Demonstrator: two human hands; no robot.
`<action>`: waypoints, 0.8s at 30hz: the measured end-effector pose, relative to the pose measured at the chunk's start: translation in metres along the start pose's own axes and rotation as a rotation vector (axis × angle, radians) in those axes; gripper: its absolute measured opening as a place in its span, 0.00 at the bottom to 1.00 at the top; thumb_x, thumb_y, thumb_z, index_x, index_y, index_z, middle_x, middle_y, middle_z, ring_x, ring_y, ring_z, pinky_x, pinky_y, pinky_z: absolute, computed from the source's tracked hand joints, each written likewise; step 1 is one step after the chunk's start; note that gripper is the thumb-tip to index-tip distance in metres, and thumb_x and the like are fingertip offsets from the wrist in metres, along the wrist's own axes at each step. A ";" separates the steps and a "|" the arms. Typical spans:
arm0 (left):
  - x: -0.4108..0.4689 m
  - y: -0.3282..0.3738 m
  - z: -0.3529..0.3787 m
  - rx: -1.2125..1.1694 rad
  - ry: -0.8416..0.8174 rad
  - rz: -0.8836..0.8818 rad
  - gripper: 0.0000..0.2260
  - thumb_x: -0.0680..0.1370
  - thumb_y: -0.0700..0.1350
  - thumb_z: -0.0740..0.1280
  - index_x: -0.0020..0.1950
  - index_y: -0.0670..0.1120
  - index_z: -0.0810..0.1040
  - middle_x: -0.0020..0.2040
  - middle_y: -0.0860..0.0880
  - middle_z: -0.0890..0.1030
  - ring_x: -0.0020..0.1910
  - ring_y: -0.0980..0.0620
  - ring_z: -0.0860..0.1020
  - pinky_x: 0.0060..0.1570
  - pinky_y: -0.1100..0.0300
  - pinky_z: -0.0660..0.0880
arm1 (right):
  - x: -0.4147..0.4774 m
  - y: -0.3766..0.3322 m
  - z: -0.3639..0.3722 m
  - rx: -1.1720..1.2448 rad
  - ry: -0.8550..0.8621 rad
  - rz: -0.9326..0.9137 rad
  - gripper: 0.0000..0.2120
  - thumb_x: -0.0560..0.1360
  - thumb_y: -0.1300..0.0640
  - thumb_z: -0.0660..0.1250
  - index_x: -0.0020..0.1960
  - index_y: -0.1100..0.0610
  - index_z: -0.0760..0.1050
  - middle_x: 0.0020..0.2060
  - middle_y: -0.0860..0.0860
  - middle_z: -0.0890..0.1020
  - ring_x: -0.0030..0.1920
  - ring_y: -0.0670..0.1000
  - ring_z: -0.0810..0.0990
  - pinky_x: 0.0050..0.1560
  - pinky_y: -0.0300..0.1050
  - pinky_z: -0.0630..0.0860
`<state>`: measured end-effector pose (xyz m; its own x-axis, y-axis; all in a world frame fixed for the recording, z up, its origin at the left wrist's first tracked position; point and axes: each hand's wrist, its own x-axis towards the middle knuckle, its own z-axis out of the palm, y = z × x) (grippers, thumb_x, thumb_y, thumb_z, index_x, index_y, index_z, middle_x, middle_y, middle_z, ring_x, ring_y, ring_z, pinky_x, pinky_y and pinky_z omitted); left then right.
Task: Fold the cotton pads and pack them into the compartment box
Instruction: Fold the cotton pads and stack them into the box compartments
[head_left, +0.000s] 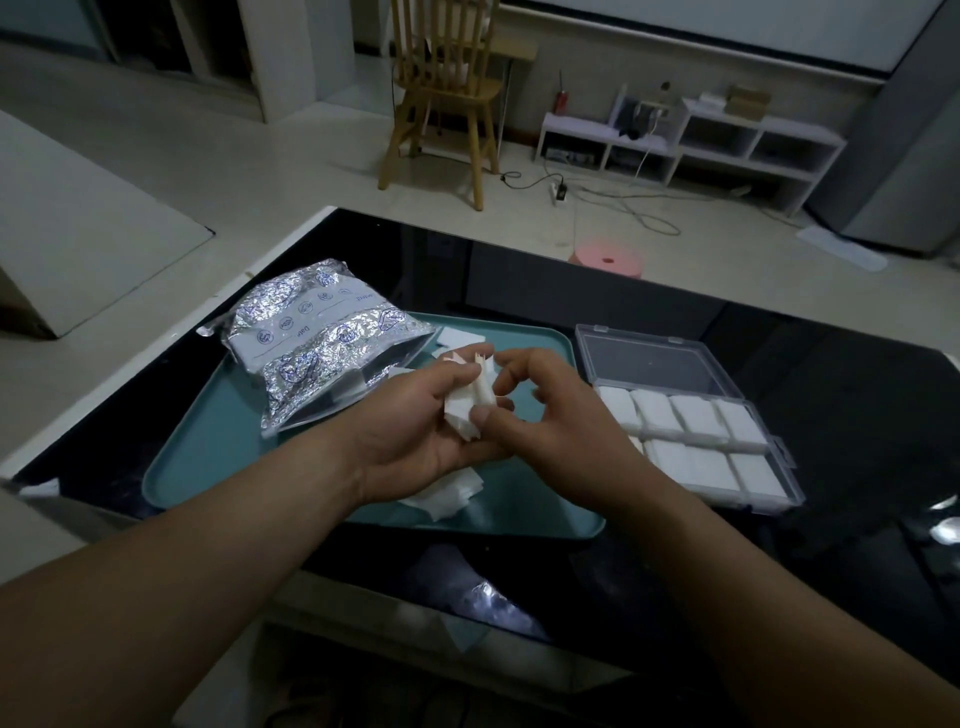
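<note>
Head view: packing looks nearly finished, with one more bundle being folded.
Left hand (415, 421) curls round a small stack of cotton pads (467, 410) above the tray (208, 457), and the right hand (550, 415) pinches its near edge. The compartment box (655, 364) lies just right of the tray with its lid back; every cell that shows holds white pads. Loose pads (447, 491) remain under the hands. The foil bag (322, 358) crowds the left; the table (831, 374) beyond the box is bare.
</note>
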<state>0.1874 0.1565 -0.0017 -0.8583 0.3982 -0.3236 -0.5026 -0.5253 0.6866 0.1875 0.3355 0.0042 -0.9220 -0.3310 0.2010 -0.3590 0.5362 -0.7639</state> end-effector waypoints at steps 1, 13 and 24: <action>0.001 -0.001 0.000 0.032 0.017 0.013 0.16 0.86 0.44 0.59 0.73 0.50 0.74 0.59 0.40 0.80 0.55 0.44 0.81 0.51 0.45 0.83 | -0.001 -0.002 0.000 0.005 -0.018 -0.001 0.13 0.75 0.48 0.76 0.51 0.47 0.73 0.64 0.41 0.77 0.64 0.36 0.74 0.59 0.30 0.72; -0.006 -0.002 0.006 0.170 -0.022 -0.070 0.16 0.82 0.36 0.53 0.64 0.36 0.77 0.56 0.36 0.85 0.54 0.41 0.84 0.59 0.42 0.81 | 0.000 -0.006 -0.002 0.061 -0.043 0.017 0.06 0.75 0.62 0.68 0.48 0.55 0.71 0.50 0.44 0.83 0.50 0.47 0.81 0.51 0.45 0.78; -0.004 0.001 0.011 0.089 0.064 0.006 0.19 0.80 0.46 0.69 0.72 0.54 0.75 0.41 0.46 0.72 0.35 0.50 0.72 0.34 0.58 0.75 | 0.003 -0.009 -0.004 0.076 0.208 0.049 0.08 0.77 0.60 0.67 0.45 0.54 0.68 0.43 0.48 0.82 0.37 0.44 0.75 0.37 0.41 0.70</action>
<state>0.1912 0.1625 0.0075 -0.8678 0.3449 -0.3578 -0.4883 -0.4575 0.7432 0.1877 0.3331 0.0143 -0.9510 -0.1347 0.2784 -0.3083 0.4849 -0.8184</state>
